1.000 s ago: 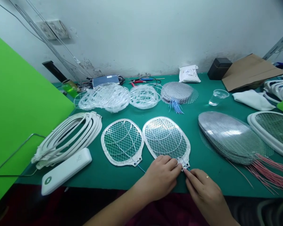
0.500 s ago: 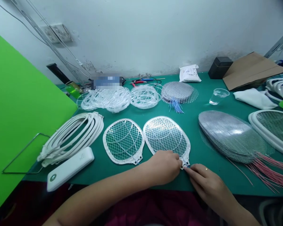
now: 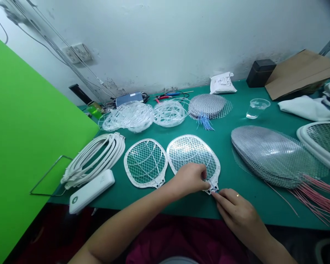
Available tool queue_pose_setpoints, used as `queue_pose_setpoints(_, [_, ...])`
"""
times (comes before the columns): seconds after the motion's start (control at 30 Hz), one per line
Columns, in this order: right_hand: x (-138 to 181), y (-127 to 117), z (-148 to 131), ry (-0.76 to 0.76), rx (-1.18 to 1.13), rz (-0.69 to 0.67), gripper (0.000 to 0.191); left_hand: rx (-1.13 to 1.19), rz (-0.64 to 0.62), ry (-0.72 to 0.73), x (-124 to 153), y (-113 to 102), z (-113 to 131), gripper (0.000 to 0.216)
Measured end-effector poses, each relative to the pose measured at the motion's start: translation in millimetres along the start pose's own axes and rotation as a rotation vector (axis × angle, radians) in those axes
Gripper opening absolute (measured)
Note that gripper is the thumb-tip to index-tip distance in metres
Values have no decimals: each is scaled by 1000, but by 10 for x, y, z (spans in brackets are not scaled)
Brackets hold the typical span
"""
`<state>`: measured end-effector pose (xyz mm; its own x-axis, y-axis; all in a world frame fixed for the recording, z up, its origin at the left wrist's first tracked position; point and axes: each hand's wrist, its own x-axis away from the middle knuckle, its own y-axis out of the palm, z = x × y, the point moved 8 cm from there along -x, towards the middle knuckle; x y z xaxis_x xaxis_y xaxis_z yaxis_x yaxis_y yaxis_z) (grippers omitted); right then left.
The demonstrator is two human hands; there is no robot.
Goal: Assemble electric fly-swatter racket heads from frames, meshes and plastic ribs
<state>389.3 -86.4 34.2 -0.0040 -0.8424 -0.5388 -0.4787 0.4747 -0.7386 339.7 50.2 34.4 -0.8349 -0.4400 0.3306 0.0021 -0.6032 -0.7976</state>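
Note:
A white bug-swatter head frame (image 3: 191,148) with metal mesh lies flat before me, its narrow neck toward me. Over the lower left of that frame, my left hand (image 3: 189,179) has its fingers curled and its thumb at the neck; what it pinches is hidden. My right hand (image 3: 238,207), with a ring on one finger, has its fingers together and the tips at the neck's lower edge. A short blue wire (image 3: 213,187) shows at the neck between the hands. A second meshed swatter frame (image 3: 146,163) lies just left, touching the first.
White bare frames (image 3: 96,157) are stacked at left, behind a white power bank (image 3: 92,190). Clear plastic rings (image 3: 137,116) and blue-wired mesh sheets (image 3: 209,104) lie behind. Right are red-wired mesh sheets (image 3: 275,154) and a water cup (image 3: 257,108).
My left hand has loosened from a tighter curl and lifted slightly, its thumb now visible at the neck. My right fingertips remain near the neck. The camera view has shifted a little.

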Motion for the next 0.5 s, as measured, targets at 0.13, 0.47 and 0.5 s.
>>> queue_pose_setpoints(0.13, [18,20,9,5,2,-3,28,5,-29,-25,-25,-11,13,28])
queue_pose_setpoints(0.47, [39,59,-21,-42,56,-25,26,-28,-58,-47,-41,12,42,29])
queue_pose_setpoints(0.5, [34,69,-35,-59,75,-29,25,-35,-58,-44,-45,13,50,28])
